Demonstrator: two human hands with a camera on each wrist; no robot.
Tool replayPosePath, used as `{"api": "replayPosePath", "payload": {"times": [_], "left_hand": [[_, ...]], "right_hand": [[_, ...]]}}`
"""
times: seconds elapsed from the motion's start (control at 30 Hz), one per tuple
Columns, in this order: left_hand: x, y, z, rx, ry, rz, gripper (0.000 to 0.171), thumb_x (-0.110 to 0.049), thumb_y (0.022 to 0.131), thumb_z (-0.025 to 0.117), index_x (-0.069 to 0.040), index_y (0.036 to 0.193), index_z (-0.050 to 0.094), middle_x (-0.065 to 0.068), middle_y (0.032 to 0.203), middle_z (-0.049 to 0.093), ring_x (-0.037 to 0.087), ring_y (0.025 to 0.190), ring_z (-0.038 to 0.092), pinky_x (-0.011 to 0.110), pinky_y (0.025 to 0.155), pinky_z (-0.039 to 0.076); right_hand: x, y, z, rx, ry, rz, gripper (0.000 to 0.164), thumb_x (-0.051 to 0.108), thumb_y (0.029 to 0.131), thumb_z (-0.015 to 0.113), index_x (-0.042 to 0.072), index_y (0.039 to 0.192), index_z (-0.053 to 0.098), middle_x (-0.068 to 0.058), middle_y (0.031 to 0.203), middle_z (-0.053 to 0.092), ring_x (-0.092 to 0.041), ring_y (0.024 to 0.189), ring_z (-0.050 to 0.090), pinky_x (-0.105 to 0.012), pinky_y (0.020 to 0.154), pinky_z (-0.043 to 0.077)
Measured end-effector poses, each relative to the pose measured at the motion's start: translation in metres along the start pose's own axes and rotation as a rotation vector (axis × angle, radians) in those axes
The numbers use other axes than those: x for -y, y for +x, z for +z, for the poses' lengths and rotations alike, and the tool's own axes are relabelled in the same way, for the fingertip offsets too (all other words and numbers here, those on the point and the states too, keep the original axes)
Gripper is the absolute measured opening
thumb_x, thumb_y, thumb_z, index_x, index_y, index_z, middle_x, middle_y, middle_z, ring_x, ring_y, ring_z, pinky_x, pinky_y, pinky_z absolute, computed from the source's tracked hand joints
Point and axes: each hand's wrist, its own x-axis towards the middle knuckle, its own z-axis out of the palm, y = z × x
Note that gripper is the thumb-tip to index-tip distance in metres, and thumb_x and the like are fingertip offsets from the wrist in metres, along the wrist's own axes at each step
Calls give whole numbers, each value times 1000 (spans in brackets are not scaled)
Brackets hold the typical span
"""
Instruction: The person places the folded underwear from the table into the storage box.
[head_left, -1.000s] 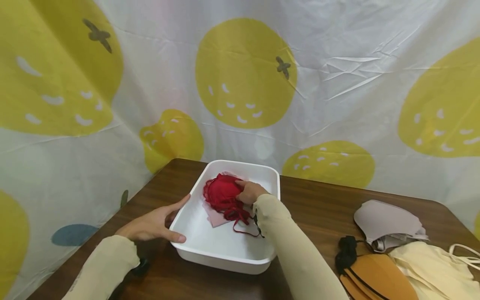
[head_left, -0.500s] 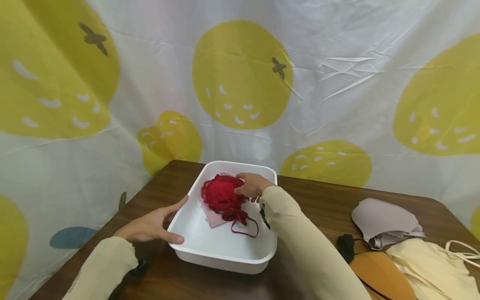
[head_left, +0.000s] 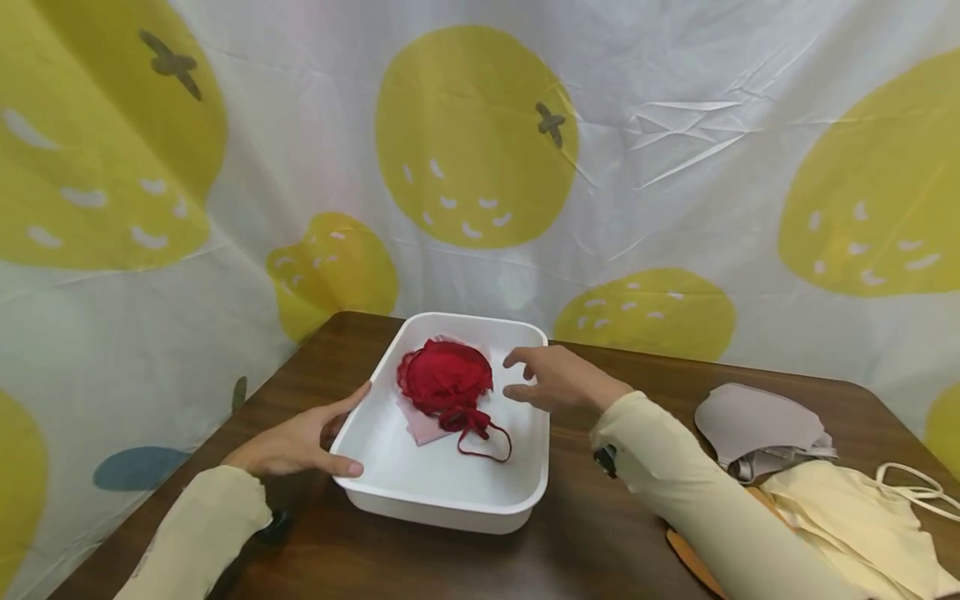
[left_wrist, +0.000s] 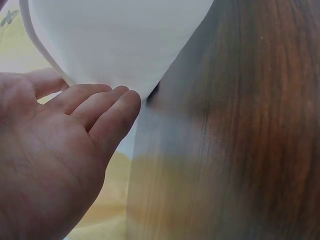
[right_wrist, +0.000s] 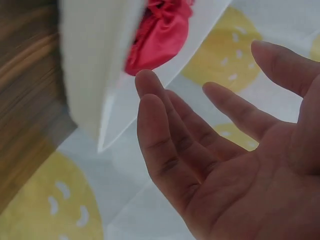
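Observation:
A folded red bra (head_left: pixel 446 375) with a lace edge and thin straps lies in a white plastic tub (head_left: pixel 442 495), on top of a pale pink cloth (head_left: pixel 425 427). My left hand (head_left: pixel 300 442) holds the tub at its near left side, the thumb over the rim and the other fingers against the outer wall, as the left wrist view shows. Over the tub's right rim is my right hand (head_left: pixel 558 379), fingers spread and slightly bent with nothing between them. In the right wrist view its palm faces the camera, and the red bra shows beyond the fingertips.
To the right on the brown wooden table (head_left: pixel 615 517) lie a greyish-mauve bra (head_left: pixel 761 425), a cream garment (head_left: pixel 847 517) with a loose strap, and an orange piece (head_left: pixel 693 565) partly behind the right sleeve. A fruit-print curtain (head_left: pixel 480 275) hangs behind the table.
My right hand has let go of the red bra and drawn back right to the tub's rim. The bra's strap loop now lies uncovered. My left hand stays on the tub.

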Motion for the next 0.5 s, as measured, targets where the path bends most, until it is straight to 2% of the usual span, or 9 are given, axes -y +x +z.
{"api": "replayPosePath", "payload": {"times": [0.23,0.37,0.5], "left_hand": [[1,0,1,-3,0,9,120,-31,81,85,-7,161,-2,36,158,24,34,120,55,24,89,53],[2,-1,2,-9,-9,17,120,-29,81,85,-7,161,-2,37,157,25,35,119,55,24,88,54],[4,1,3,-7,-43,22,120,-27,81,85,-7,161,-2,36,157,24,37,120,54,24,89,54]], "right_hand": [[-24,-56,3,-91,-16,-127,30,23,92,71,5,115,68,-1,88,71,-12,78,62,-30,74,51],[-39,-87,4,-86,65,-141,26,26,97,66,10,117,68,4,92,72,-5,80,63,-25,71,52],[-58,-121,8,-57,198,-104,27,29,101,61,13,122,67,4,102,72,-2,89,65,-23,72,54]]}}
